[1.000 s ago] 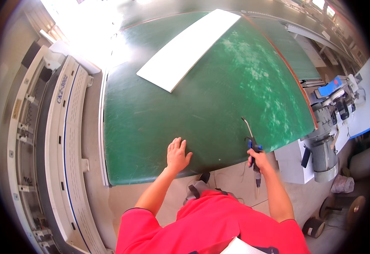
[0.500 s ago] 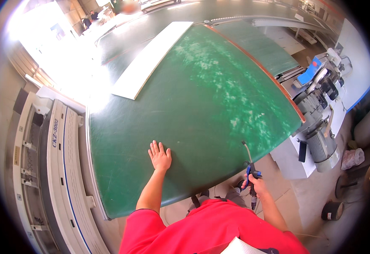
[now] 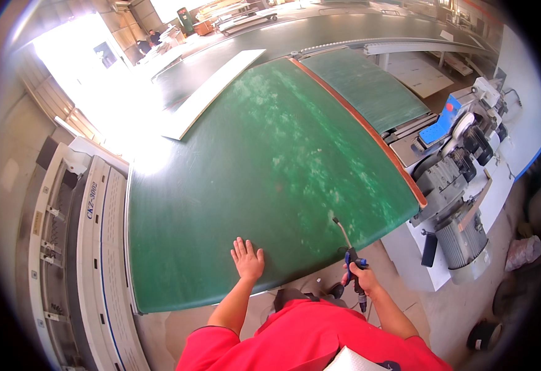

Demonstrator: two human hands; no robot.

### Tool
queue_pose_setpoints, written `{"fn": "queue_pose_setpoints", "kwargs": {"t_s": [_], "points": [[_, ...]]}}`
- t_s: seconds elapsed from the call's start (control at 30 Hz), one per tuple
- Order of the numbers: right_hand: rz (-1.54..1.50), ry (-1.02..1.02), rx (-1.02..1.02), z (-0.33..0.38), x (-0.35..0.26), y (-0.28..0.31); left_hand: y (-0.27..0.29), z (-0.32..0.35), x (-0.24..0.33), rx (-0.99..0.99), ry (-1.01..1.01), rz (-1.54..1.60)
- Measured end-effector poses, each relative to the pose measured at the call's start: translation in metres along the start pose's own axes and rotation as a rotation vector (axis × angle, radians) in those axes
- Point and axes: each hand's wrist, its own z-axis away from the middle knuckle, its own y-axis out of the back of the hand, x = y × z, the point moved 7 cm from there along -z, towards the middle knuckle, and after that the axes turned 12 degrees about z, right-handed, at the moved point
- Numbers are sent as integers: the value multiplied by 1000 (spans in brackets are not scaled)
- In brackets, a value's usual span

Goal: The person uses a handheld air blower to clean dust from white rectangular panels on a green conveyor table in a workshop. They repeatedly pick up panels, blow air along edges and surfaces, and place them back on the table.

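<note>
The right hand (image 3: 362,279) is closed tight around the blue handle of an air blow gun (image 3: 351,250). The gun sits at the near right edge of the big green table (image 3: 270,167), and its thin metal nozzle points up and a little to the left, away from the person, out over the green top. So the long line of the gun runs from the hand toward the pale dusty patches in the middle of the table. The tip hangs just over the near edge, close to a small pale speck. The left hand (image 3: 247,258) is open and flat, fingers spread, pressing on the green top near the front edge. It is well to the left of the gun and does not touch it, so the right hand is the one at the gun. A long white board (image 3: 211,93) lies far off at the back left of the table. A grey motor (image 3: 462,241) stands off the right side. Since half a second ago, the left hand has stayed flat on the table and the right hand has kept its hold on the gun, and the view has turned a little, so the white board now looks farther away.
</note>
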Motion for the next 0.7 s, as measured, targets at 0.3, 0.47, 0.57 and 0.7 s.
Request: {"fn": "queue_pose_setpoints", "kwargs": {"t_s": [0.3, 0.47, 0.57, 0.7], "points": [[-33, 39, 80, 10, 22, 48, -25, -25, 55, -66, -37, -7], [-65, -7, 140, 24, 36, 50, -33, -66, 66, -91, -33, -3], [-73, -18, 193, 36, 40, 52, -31, -92, 90, -139, -46, 48], [-107, -22, 187, 30, 34, 42, -33, -110, 89, -155, -81, 12]]}}
